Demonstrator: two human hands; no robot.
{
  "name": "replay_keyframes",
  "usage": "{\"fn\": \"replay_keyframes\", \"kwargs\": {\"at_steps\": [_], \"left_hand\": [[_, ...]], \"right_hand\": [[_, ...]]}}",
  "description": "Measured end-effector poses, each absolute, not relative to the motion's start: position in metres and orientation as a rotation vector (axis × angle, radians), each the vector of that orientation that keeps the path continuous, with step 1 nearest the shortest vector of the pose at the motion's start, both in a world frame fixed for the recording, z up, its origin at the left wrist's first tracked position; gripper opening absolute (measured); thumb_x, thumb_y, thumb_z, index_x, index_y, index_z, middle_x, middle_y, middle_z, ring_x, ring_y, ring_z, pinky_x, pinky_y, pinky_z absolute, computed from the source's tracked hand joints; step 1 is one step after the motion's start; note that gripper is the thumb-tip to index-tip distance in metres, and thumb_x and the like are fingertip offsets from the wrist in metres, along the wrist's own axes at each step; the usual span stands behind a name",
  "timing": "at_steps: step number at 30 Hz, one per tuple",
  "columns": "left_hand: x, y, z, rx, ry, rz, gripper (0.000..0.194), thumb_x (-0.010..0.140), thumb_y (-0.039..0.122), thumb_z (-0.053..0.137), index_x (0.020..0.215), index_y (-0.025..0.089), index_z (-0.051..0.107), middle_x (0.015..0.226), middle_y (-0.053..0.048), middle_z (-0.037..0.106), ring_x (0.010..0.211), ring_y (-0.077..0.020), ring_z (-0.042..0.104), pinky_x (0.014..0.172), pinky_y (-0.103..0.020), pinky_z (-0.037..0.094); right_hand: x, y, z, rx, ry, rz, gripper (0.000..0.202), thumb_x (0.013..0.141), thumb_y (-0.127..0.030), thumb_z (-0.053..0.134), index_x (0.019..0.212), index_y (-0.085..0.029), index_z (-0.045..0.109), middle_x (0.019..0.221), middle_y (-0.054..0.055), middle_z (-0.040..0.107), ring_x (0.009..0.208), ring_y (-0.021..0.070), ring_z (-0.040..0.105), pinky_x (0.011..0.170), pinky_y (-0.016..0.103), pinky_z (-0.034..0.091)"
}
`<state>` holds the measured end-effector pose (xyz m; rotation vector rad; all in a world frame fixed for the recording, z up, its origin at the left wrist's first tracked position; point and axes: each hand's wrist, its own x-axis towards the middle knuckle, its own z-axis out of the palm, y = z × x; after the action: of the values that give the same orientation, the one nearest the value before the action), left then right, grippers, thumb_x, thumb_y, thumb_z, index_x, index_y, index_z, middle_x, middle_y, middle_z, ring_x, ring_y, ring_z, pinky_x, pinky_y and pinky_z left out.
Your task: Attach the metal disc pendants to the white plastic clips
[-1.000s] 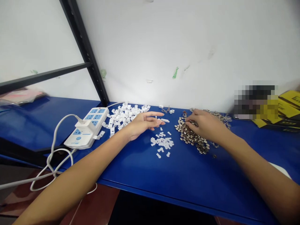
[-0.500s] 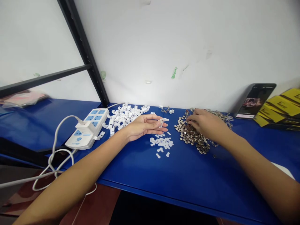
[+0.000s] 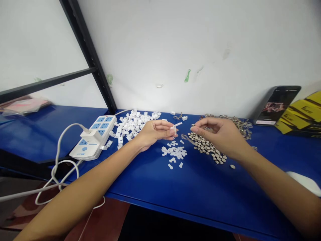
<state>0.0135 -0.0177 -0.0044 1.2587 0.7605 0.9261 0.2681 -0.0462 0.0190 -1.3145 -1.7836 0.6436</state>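
My left hand [image 3: 157, 133] pinches a small white plastic case [image 3: 175, 129] between thumb and fingers, with a thin flap sticking out to the right. Across from it, my right hand [image 3: 217, 135] is closed at thumb and fingertips on what looks like a button cell [image 3: 193, 125], seen edge-on. Below that hand spreads a pile of round silver button cells [image 3: 205, 144]. Small flat white plastic tabs [image 3: 177, 152] lie in a heap under my left hand. Behind my left wrist is a larger heap of white plastic cases [image 3: 132, 124].
A white power strip [image 3: 94, 137] with a plug and looped cable [image 3: 59, 154] stands left. Metal key-ring pieces [image 3: 244, 127] lie behind my right hand. A phone [image 3: 277, 105] leans on the wall beside yellow boxes [image 3: 298, 115]. A black rack post [image 3: 86, 50] rises at left.
My right hand has lifted from the button cells and come left towards my left hand, with a small cell at its fingertips. My left fingers have curled in more around the white case.
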Motion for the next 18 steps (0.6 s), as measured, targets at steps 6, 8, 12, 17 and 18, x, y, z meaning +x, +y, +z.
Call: {"fn": "replay_keyframes", "kwargs": {"at_steps": [6,8,12,17,18], "left_hand": [[0.02,-0.024,-0.003,1.303,0.752,0.938,0.035,0.071,0.033,0.092,0.099,0.017,0.078,0.094,-0.009,0.08,0.088,-0.0215,0.077,0.083,-0.036,0.06],[0.021,-0.025,-0.004,1.303,0.748,0.941,0.035,0.07,0.032,0.093,0.098,0.018,0.078,0.092,-0.008,0.079,0.086,-0.0213,0.076,0.084,-0.037,0.061],[0.022,-0.025,-0.006,1.326,0.774,0.949,0.035,0.067,0.029,0.094,0.097,0.018,0.078,0.093,-0.007,0.079,0.087,-0.0209,0.076,0.085,-0.037,0.061],[0.023,-0.026,-0.006,1.4,0.779,0.948,0.036,0.066,0.028,0.094,0.096,0.018,0.078,0.09,-0.006,0.078,0.089,-0.0199,0.074,0.087,-0.035,0.059],[0.023,-0.027,-0.005,1.404,0.778,0.949,0.035,0.066,0.029,0.094,0.096,0.018,0.078,0.09,-0.006,0.078,0.089,-0.0198,0.074,0.087,-0.035,0.059]], "right_hand": [[0.247,-0.058,0.01,-1.18,-1.697,0.888,0.03,0.084,-0.054,0.077,0.085,-0.024,0.075,0.087,0.004,0.072,0.076,0.0172,0.061,0.067,0.031,0.048],[0.244,-0.06,0.006,-1.164,-1.621,0.971,0.031,0.083,-0.054,0.079,0.088,-0.023,0.076,0.089,0.004,0.072,0.068,0.0148,0.056,0.059,0.03,0.044],[0.241,-0.065,0.001,-1.134,-1.572,1.132,0.033,0.083,-0.055,0.078,0.093,-0.023,0.077,0.08,0.002,0.069,0.058,0.0112,0.047,0.054,0.029,0.038],[0.237,-0.07,0.002,-1.117,-1.581,1.161,0.034,0.086,-0.056,0.076,0.094,-0.023,0.077,0.077,0.0,0.065,0.058,0.0103,0.048,0.056,0.029,0.039],[0.236,-0.07,0.002,-1.12,-1.575,1.16,0.034,0.086,-0.056,0.076,0.094,-0.022,0.077,0.076,0.0,0.065,0.058,0.0103,0.048,0.056,0.028,0.04]]}}
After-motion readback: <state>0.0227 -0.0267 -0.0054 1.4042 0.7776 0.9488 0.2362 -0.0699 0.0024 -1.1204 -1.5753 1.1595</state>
